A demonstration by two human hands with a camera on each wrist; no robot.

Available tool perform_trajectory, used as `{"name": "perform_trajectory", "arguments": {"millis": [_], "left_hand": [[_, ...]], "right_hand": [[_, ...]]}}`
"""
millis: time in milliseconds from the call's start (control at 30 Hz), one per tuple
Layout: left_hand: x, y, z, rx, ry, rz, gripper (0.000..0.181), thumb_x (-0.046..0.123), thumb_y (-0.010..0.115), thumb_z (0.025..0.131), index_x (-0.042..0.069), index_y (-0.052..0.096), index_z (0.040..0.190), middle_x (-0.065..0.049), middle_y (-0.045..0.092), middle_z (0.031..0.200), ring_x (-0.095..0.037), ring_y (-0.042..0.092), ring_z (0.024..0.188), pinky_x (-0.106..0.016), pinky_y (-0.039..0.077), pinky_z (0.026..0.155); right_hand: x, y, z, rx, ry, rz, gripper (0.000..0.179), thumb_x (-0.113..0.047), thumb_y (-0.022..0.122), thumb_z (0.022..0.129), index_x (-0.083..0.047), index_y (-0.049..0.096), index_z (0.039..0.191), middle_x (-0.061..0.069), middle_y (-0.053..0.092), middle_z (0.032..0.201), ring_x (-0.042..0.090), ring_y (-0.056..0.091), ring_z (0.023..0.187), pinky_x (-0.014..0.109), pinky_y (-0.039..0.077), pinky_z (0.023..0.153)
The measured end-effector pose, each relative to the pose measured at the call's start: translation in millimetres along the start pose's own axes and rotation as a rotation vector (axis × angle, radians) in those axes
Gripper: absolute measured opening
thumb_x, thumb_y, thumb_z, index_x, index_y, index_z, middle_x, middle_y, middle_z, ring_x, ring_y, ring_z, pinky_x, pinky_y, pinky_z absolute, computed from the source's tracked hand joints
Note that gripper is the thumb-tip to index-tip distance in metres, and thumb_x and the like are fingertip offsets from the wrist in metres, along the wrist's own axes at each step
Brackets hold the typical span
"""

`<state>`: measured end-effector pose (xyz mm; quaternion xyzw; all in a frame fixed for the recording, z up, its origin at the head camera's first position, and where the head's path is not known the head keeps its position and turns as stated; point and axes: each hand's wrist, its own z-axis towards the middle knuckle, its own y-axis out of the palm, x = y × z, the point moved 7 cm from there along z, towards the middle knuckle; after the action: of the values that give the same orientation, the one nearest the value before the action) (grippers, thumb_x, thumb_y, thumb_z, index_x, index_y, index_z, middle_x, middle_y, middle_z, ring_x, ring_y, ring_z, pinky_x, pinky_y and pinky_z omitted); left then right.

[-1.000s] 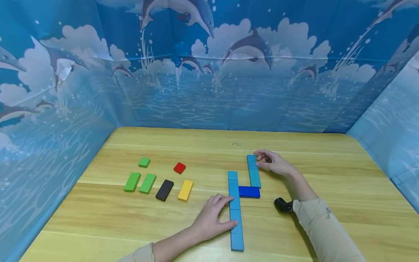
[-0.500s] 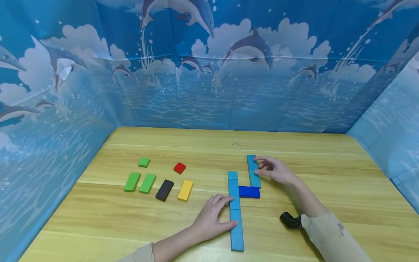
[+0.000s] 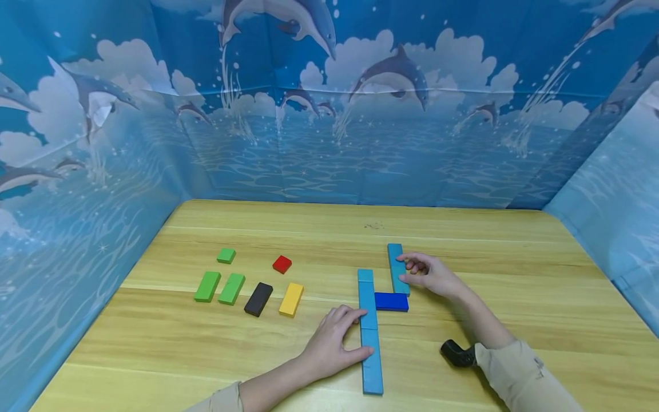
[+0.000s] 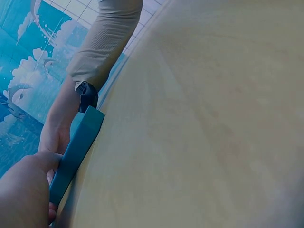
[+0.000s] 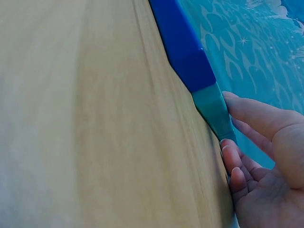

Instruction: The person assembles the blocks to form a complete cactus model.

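Observation:
A long row of light blue blocks lies end to end on the table, running away from the person. My left hand rests beside it, index finger and thumb touching two of its blocks. Against the row's right side sits a dark blue block laid crosswise. From its far right corner a shorter pair of light blue blocks runs away from me. My right hand touches this pair with index fingertip and thumb, the other fingers bent. In the right wrist view the thumb lies against the light blue block.
To the left lie several green blocks, a black block, a yellow block and a small red block. A black wrist device sticks out from the right sleeve. A dolphin-print curtain stands behind the wooden table.
My right hand has slid toward me along the short light blue pair, from its far end to its nearer block. The left hand and the blocks look still.

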<state>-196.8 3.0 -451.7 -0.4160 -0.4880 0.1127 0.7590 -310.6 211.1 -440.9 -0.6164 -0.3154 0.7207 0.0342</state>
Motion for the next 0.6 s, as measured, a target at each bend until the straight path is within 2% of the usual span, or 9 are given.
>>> {"name": "perform_trajectory", "arguments": {"millis": [200, 333, 433, 533, 600], "left_hand": [[-0.3, -0.3, 0.1, 0.014, 0.011, -0.018, 0.059, 0.049, 0.059, 0.083, 0.017, 0.047, 0.131, 0.007, 0.049, 0.111, -0.008, 0.043, 0.1, -0.029, 0.038, 0.086], [-0.8, -7.9, -0.3, 0.059, 0.035, -0.166, 0.057, 0.041, 0.064, 0.082, 0.015, 0.049, 0.13, 0.003, 0.05, 0.107, -0.011, 0.045, 0.097, -0.027, 0.04, 0.085], [-2.1, -24.6, 0.5, 0.137, 0.092, -0.257, 0.057, 0.031, 0.069, 0.08, 0.01, 0.049, 0.129, -0.004, 0.051, 0.106, -0.017, 0.047, 0.096, -0.03, 0.042, 0.083], [-8.4, -47.5, 1.5, 0.21, 0.128, -0.255, 0.06, 0.024, 0.072, 0.077, 0.01, 0.047, 0.13, -0.009, 0.052, 0.107, -0.023, 0.047, 0.097, -0.036, 0.042, 0.082], [-16.1, -63.7, 1.8, 0.237, 0.131, -0.225, 0.063, 0.022, 0.073, 0.075, 0.012, 0.046, 0.131, -0.01, 0.052, 0.109, -0.025, 0.047, 0.099, -0.039, 0.042, 0.082]], "right_hand": [[1, 0, -0.2, 0.004, 0.012, 0.011, 0.043, -0.016, 0.066, 0.084, -0.001, 0.052, 0.123, 0.014, 0.048, 0.096, 0.021, 0.044, 0.079, 0.025, 0.04, 0.066], [0, 0, -1.3, 0.003, 0.008, 0.018, 0.044, -0.016, 0.066, 0.084, -0.001, 0.052, 0.123, 0.013, 0.048, 0.096, 0.02, 0.043, 0.079, 0.025, 0.04, 0.066], [1, 0, -1.8, -0.003, 0.008, 0.025, 0.044, -0.016, 0.065, 0.085, 0.0, 0.052, 0.124, 0.014, 0.048, 0.097, 0.021, 0.043, 0.08, 0.025, 0.04, 0.066], [2, 0, -2.1, -0.008, 0.009, 0.031, 0.044, -0.016, 0.065, 0.085, 0.0, 0.051, 0.124, 0.015, 0.047, 0.097, 0.021, 0.042, 0.08, 0.024, 0.039, 0.066], [2, 0, -2.1, -0.012, 0.007, 0.032, 0.045, -0.016, 0.065, 0.085, 0.001, 0.051, 0.124, 0.015, 0.047, 0.097, 0.021, 0.042, 0.08, 0.025, 0.039, 0.066]]}}
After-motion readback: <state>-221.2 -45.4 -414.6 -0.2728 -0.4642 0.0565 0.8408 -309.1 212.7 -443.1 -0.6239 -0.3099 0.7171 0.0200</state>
